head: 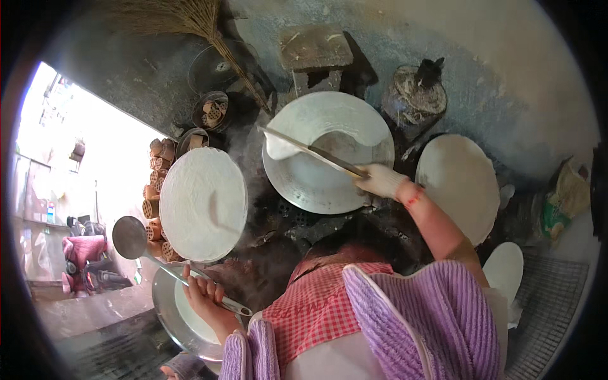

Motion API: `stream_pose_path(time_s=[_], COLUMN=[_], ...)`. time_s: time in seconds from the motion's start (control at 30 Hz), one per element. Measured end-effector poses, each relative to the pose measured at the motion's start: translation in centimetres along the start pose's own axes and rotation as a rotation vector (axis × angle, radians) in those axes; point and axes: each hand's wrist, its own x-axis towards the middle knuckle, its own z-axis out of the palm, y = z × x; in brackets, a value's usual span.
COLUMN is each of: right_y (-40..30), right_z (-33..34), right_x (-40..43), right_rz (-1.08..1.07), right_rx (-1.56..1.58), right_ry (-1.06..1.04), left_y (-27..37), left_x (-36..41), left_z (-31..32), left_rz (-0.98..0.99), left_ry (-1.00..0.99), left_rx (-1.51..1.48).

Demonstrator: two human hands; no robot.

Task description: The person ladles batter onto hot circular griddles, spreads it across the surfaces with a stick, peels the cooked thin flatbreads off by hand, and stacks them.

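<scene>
My left hand [205,295], bare, grips the handle of a metal ladle [129,237], its bowl out to the left. Below that hand is a metal basin [164,304] with white liquid [194,313] inside. In a white cotton glove, my right hand [380,180] holds a long flat stick [327,156] across a wide round metal pan [327,202]. White batter [304,111] covers the pan's far part in a curved band, and some lies by the stick's tip. The pan's bare middle shows. A white-topped round surface [204,204] stands left of the pan, another [456,185] right of it.
Perforated briquettes [152,207] are stacked at the left; more fill a bucket [212,111]. A straw broom [228,57] leans behind the pan, near a small block stand [316,47] and a crusted container [415,97]. A smaller white disc [504,270] and wire mesh [546,304] are at lower right.
</scene>
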Motion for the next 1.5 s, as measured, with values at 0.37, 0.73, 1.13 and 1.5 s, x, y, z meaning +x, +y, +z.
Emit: stream_pose_path(time_s=[0.37, 0.73, 1.13, 1.5], right_y=[-1.5, 0.3, -2.0, 9.3], right_z=[-3.0, -1.2, 0.7, 16.2], right_x=[2.1, 3.1, 0.0, -17.6], right_rz=[0.165, 0.047, 0.167, 0.254], right_rx=[0.195, 0.233, 0.462, 0.296], right_ry=[0.098, 0.224, 0.136, 0.309], left_y=[-1.1, -4.5, -9.9, -7.9], left_x=[3.1, 7.4, 4.7, -2.8], left_z=[1.9, 4.1, 6.7, -1.2], left_rz=[-0.092, -0.248, 0.329, 0.255], left_ry=[0.039, -0.192, -0.609, -1.002], left_rx=[0.089, 0.527, 1.340, 1.153])
